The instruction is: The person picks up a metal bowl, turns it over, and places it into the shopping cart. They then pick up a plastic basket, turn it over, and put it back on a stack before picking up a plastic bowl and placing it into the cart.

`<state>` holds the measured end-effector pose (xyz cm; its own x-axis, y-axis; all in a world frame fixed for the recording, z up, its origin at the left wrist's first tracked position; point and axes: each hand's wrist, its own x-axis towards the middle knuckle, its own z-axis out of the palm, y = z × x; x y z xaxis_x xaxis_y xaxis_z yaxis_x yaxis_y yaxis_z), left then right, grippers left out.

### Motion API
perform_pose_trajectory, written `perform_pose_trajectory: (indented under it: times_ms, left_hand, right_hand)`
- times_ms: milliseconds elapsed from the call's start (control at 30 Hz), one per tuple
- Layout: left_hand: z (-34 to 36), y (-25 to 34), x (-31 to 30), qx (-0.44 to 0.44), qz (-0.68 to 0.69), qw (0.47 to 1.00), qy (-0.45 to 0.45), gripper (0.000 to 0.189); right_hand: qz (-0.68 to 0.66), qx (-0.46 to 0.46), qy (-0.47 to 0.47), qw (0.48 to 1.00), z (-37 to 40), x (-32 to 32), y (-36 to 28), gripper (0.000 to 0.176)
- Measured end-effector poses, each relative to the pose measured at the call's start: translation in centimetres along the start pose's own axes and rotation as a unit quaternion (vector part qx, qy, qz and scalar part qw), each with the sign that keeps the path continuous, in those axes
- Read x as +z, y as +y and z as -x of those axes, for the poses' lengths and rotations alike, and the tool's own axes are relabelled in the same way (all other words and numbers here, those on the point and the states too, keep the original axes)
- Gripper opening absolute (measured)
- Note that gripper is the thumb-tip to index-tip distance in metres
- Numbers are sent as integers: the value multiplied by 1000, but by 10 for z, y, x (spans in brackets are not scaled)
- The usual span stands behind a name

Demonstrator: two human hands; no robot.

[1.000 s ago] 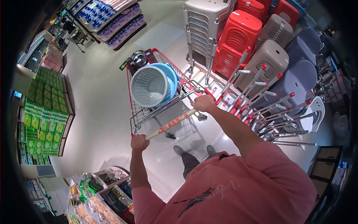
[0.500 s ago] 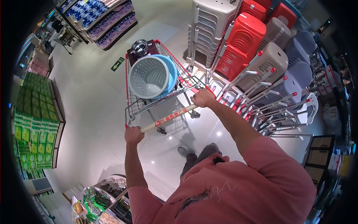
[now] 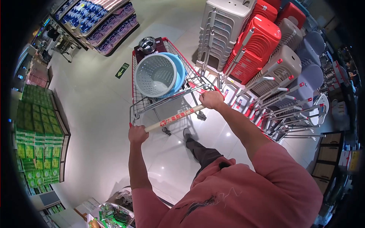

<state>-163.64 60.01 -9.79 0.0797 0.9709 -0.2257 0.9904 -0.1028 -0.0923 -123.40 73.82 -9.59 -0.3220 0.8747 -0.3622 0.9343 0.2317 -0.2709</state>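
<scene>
Both hands are wrapped round the cream handle (image 3: 178, 117) of a shopping cart (image 3: 178, 51). My left hand (image 3: 137, 134) closes on its left end, and my right hand (image 3: 211, 99) closes on its right end near the red corner. Inside the cart, a grey perforated basket (image 3: 155, 76) sits against a light blue basin (image 3: 180, 72). Toward the cart's front, a shiny metal bowl (image 3: 147, 45) rests on a dark box (image 3: 161, 46).
Stacked grey stools (image 3: 222, 32), red stools (image 3: 256, 41) and folding metal frames (image 3: 281, 98) stand close on the right. Green packages (image 3: 40, 133) line the left. A shelf unit (image 3: 110, 28) is ahead. A floor arrow sign (image 3: 122, 70) lies left of the cart.
One foot has stepped forward beneath the handle. The floor arrow and left-hand packages appear lower in view, and the stools have shifted slightly right. Both hands keep their hold on the handle.
</scene>
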Motion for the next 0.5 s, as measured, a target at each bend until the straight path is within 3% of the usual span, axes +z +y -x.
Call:
perform_pose_trajectory:
  times_ms: [500]
  left_hand:
    - [-115,-106,-4,61,-14,996,-60,16]
  right_hand:
    - [-68,49,49,995,-98,-6,-52,46]
